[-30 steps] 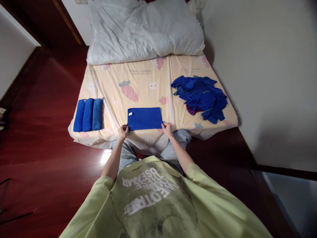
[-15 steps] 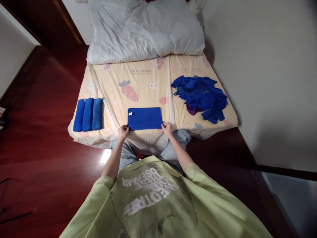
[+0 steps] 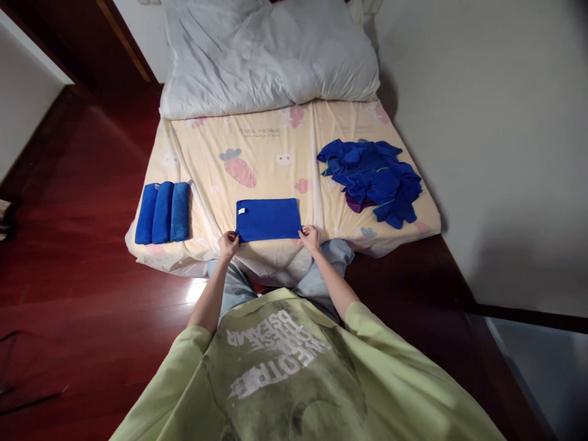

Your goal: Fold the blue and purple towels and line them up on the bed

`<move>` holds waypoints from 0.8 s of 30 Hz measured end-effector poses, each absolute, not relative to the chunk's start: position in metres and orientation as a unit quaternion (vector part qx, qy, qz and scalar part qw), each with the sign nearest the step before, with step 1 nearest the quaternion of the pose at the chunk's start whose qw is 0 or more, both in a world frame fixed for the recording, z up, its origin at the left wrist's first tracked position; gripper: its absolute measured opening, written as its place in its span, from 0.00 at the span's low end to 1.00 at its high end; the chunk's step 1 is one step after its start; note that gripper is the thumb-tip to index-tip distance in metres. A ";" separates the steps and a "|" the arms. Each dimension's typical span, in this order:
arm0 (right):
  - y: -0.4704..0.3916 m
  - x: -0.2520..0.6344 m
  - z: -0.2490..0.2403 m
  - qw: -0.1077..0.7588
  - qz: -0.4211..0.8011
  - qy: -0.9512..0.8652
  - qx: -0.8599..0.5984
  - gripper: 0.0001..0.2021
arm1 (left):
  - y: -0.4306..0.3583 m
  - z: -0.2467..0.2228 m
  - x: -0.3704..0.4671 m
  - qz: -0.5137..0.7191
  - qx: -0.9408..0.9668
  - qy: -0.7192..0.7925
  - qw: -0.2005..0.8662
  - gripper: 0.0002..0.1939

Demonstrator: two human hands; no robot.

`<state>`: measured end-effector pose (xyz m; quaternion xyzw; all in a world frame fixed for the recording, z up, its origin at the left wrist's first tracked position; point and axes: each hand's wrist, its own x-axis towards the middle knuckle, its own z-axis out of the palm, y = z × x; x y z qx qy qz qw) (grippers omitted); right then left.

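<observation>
almost nothing differs from the earlier frames: the blue cloth (image 3: 269, 220) lies flat at the centre of the frame, in the same spot on the bed (image 3: 275, 177). the left hand (image 3: 228, 245) and the right hand (image 3: 309, 238) keep their places, thumb and fingers of each pinched together on its two lower corners. both forearms rise from the lower middle of the frame, slanting inward toward the cloth.

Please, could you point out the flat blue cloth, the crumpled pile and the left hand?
Flat blue cloth (image 3: 269, 220): head view, middle of its upper face.
Crumpled pile (image 3: 379, 179): head view, middle of its blue fabric.
Left hand (image 3: 228, 245): head view, middle of the hand.
</observation>
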<state>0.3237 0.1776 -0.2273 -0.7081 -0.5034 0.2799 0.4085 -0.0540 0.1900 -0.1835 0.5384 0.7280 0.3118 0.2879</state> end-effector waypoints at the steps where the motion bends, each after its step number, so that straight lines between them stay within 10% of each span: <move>1: 0.178 0.324 -0.226 0.413 0.275 -0.507 -0.705 0.06 | 0.189 -0.184 -0.053 0.317 0.538 0.727 0.285 0.08; 10: 0.166 0.314 -0.206 0.406 0.200 -0.621 -0.640 0.10 | 0.183 -0.189 -0.051 0.359 0.635 0.657 0.193 0.06; 24: 0.152 0.330 -0.195 0.327 0.191 -0.736 -0.561 0.24 | 0.177 -0.193 -0.062 0.260 0.777 0.540 0.193 0.30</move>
